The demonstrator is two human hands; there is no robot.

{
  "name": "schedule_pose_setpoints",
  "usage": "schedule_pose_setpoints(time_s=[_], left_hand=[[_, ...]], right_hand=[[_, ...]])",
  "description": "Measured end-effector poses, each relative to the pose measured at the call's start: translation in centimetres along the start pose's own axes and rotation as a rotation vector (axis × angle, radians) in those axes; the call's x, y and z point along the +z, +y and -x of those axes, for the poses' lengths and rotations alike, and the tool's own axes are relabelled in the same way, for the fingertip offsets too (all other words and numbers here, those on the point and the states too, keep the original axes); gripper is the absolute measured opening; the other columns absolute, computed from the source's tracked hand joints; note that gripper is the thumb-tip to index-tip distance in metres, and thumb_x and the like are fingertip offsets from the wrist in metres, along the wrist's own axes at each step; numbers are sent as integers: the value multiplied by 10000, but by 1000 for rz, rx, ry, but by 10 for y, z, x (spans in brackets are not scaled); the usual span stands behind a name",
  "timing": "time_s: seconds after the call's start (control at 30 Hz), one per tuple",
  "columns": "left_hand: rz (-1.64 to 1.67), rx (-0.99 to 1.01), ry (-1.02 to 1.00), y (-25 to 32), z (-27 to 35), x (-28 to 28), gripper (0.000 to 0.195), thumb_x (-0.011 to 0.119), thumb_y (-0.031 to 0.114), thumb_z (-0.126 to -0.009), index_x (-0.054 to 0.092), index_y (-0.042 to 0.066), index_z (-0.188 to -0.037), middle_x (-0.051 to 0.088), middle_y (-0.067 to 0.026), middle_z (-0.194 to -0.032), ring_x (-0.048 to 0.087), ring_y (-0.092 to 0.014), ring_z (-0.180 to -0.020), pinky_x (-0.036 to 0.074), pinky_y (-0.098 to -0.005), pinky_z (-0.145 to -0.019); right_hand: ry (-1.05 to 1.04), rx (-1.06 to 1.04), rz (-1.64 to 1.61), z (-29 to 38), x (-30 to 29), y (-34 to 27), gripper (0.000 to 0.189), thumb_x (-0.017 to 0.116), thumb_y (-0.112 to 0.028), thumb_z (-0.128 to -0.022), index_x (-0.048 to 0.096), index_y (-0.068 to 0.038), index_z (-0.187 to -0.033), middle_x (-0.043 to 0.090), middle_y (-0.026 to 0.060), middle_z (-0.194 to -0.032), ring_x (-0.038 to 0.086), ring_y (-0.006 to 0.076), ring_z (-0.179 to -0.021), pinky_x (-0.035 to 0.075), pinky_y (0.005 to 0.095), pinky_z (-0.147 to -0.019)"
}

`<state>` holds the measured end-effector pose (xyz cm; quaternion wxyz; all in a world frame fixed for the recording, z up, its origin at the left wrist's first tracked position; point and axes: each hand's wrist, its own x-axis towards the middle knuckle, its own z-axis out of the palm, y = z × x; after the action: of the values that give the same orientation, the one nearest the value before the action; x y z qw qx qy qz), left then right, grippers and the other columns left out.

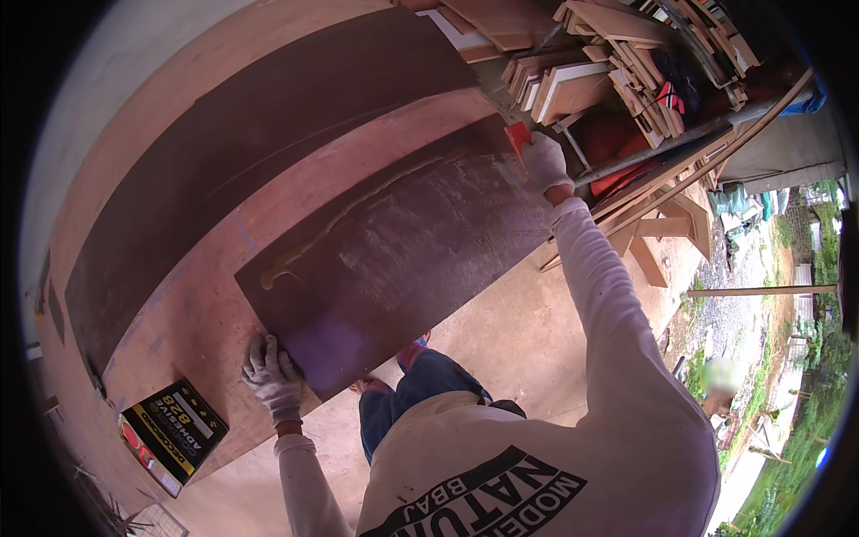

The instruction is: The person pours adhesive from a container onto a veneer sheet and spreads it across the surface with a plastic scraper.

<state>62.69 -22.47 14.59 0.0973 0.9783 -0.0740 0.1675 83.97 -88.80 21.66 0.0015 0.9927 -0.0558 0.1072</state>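
Observation:
My right hand, in a pale knit glove, grips a red spreader at the far right end of a dark brown panel. Streaks of wet-looking adhesive cover much of that panel's face. A thicker bead runs along its far edge and ends in a yellowish blob near the left corner. Gloved too, my left hand lies with its fingers somewhat apart at the panel's left end, over the pinkish worktable. Whether it presses on the panel's edge is hard to tell.
A longer dark panel lies farther back on the worktable. At the left front stands a black-and-yellow Decobond adhesive tin. Stacked wood boards and a metal pipe crowd the right, close beyond my right hand.

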Motion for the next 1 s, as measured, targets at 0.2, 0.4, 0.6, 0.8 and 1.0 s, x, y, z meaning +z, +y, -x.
schedule_pose_setpoints(time_s=[0.2,0.4,0.6,0.8,1.0], left_hand=[[-11,-17,6,-10,14,2,391,624,248,-930,643,164,-1312,560,-118,-1428,540,-358,-1237,390,-538,-1033],[3,-88,-19,-9,12,-6,392,630,267,-921,657,169,-1300,560,-100,-1420,524,-351,-1264,381,-541,-1052],[33,-115,-69,-15,10,-13,390,629,252,-928,657,187,-1312,557,-93,-1425,518,-335,-1275,369,-524,-1064],[101,-155,-40,-21,18,-12,359,667,266,-915,698,183,-1263,574,-80,-1421,519,-316,-1291,371,-525,-1074],[214,-70,-34,-26,35,-23,393,689,258,-898,696,153,-1277,557,-120,-1442,487,-346,-1348,345,-529,-1141]], right_hand=[[-48,73,59,-33,40,-16,190,592,-184,-880,733,-65,-921,734,229,-905,717,425,-894,563,532,-821],[-170,60,-40,63,7,-154,172,604,-164,-868,693,-51,-963,712,217,-942,707,407,-915,566,523,-799],[-356,-62,-116,136,-18,-327,171,612,-148,-868,667,-48,-996,694,215,-1020,706,396,-944,579,510,-806],[-286,-352,-402,205,-20,-432,138,607,-176,-903,653,-59,-961,686,198,-945,692,405,-863,563,520,-784],[-22,20,-339,132,-18,-303,208,631,-248,-908,658,-42,-887,702,223,-921,678,451,-887,539,544,-782]])
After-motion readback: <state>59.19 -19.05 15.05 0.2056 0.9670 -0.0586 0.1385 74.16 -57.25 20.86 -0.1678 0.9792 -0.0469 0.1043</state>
